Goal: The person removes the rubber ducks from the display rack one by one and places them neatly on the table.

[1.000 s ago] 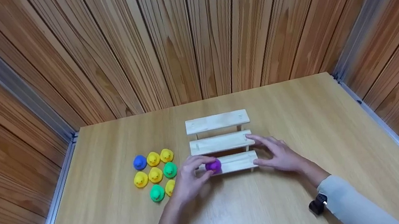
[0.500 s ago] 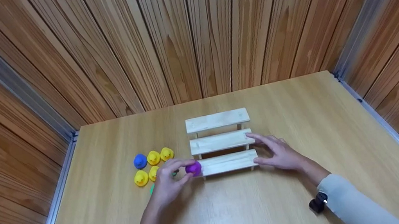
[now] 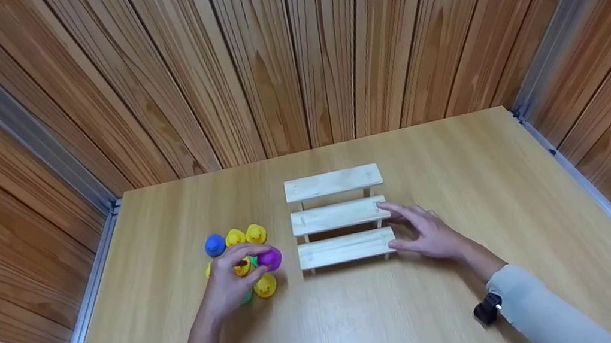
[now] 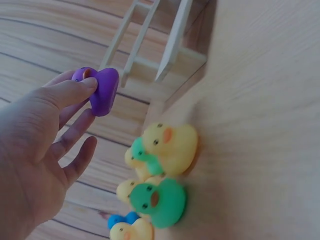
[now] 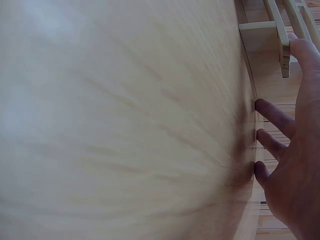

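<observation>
My left hand (image 3: 226,286) pinches a purple rubber duck (image 3: 269,259) between thumb and fingers, held up over the group of ducks. In the left wrist view the purple duck (image 4: 104,92) is tilted, and the remaining fingers are loose. To the right stands a three-step wooden rack (image 3: 341,216) with bare steps. My right hand (image 3: 427,235) touches its right side, the index finger at the middle step and the thumb at the lowest. In the right wrist view the other fingers (image 5: 275,117) reach down to the tabletop beside the rack.
Left of the rack several rubber ducks sit close together: a blue duck (image 3: 215,245), yellow ones such as this front duck (image 3: 265,286), and green ones like this duck (image 4: 162,200). My left hand partly covers them. Wood-panelled walls (image 3: 277,61) enclose the table (image 3: 365,326).
My left hand has carried the purple duck leftward, from over the lowest step to above the other ducks. The right hand has stayed at the rack's side.
</observation>
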The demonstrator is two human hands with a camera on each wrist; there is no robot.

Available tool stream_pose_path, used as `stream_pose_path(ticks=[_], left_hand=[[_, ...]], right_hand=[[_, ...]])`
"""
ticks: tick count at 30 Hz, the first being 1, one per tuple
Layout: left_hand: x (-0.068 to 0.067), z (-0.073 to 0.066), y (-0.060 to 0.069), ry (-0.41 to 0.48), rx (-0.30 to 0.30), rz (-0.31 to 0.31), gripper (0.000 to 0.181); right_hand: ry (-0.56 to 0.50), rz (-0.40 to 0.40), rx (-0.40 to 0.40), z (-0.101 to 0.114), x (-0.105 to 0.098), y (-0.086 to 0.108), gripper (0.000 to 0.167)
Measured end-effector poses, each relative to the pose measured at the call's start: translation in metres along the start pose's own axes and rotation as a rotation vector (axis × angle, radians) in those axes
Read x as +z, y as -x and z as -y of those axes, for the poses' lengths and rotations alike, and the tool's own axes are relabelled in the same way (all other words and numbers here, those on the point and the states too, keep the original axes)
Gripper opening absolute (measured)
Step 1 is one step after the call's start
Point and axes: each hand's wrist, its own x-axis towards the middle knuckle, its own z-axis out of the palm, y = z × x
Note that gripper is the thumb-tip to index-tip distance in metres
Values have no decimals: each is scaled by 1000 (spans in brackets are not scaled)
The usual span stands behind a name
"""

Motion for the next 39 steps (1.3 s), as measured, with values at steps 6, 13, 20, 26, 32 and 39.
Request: stream_pose_path(ticks=[6, 13, 20, 26, 32, 39], left_hand=[[-16, 5, 6, -2, -55, -8, 36], [-35, 12, 14, -34, -90, -6, 36], [-52, 23, 25, -51, -119, -32, 37], [-60, 32, 36, -65, -134, -65, 38], [-64, 42, 47, -69, -188, -78, 37], [-66, 53, 55, -66, -250, -81, 34]], right_hand=[[5, 1, -1, -1, 2, 0, 85], [-6, 1, 16, -2, 1, 1, 84], [3, 4, 15, -1, 1, 0, 84], [-2, 5, 9, -1, 0, 0, 85], [11, 11, 16, -1, 1, 0, 87], [2, 0, 4, -1, 1, 1, 85]])
